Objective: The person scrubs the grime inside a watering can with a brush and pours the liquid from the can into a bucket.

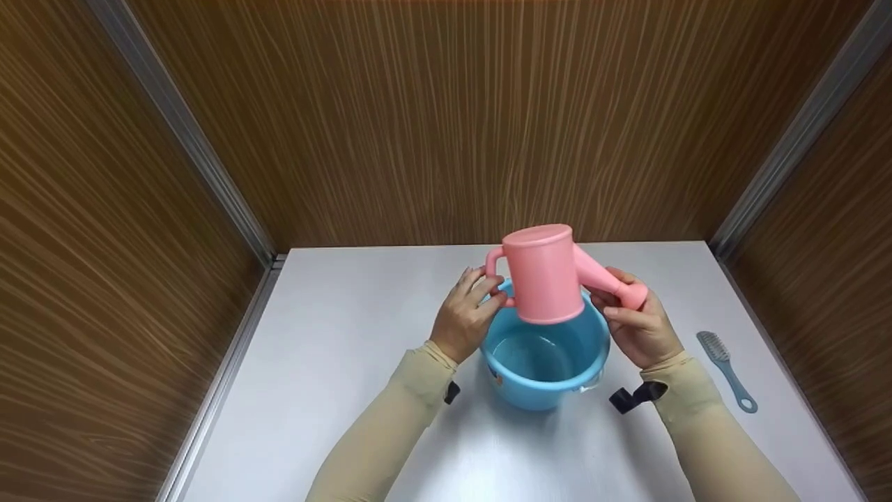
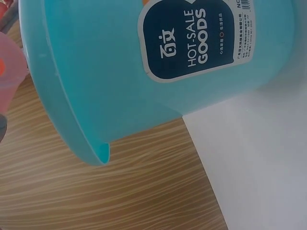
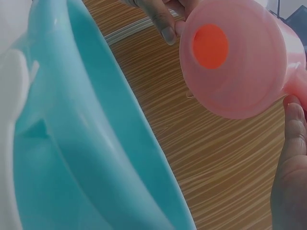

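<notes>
A pink watering can (image 1: 545, 275) is held over a blue bucket (image 1: 526, 396), flat closed face up and spout slanting down to the right. Its loop handle is between the fingers of my left hand (image 1: 463, 319). My right hand (image 1: 640, 328) grips the spout close to its wide round end. From below, the right wrist view shows the can's round end (image 3: 254, 72) with an orange round spot in it. Upright on the white table, the bucket shows no contents that I can make out. Its dark label (image 2: 189, 40) fills much of the left wrist view.
A grey-blue brush (image 1: 728, 373) with pale bristles lies on the table to the right of my right hand. Brown wood-grain panels (image 1: 446, 125) stand at the back and both sides. The bucket's white handle (image 3: 9, 134) is close to the right wrist camera.
</notes>
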`<state>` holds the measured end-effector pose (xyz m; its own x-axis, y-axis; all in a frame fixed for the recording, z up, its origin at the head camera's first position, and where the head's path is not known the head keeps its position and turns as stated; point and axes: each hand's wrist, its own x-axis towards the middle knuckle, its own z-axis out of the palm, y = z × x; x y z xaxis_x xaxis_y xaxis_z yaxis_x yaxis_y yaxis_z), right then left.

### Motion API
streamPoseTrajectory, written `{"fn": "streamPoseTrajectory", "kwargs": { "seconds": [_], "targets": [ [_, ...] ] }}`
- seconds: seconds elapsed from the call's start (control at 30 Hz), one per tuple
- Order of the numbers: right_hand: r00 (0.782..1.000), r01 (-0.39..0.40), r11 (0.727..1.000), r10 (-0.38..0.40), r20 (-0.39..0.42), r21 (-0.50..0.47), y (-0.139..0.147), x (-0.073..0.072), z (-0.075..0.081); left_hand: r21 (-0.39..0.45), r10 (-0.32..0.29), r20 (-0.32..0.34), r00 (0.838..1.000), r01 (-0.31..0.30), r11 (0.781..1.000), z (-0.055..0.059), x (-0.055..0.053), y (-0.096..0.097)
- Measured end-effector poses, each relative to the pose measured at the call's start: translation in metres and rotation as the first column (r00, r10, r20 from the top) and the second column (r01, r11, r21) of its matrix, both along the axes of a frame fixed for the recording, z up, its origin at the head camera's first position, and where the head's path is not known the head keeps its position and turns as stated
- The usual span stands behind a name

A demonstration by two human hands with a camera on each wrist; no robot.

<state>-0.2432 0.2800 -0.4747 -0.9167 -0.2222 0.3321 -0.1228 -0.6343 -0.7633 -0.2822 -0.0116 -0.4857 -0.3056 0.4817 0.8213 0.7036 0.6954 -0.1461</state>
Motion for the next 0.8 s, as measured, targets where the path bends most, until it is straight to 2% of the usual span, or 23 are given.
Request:
{"fn": "streamPoseTrajectory", "kwargs": {
  "seconds": [0.53,0.8],
  "targets": [
    [1.000,0.005,1.000,-0.006,0.029,0.021,0.0002,0.0013,0.0025,0.007,-0.014,0.005,1.000,0.014,1.000,0.0012,-0.0003,-0.0002],
    [1.000,-0.002,1.000,0.001,0.015,0.031,0.0005,0.0028,0.0005,0.003,-0.016,0.003,1.000,0.016,1.000,0.0006,-0.0002,0.0000]
  ]
}}
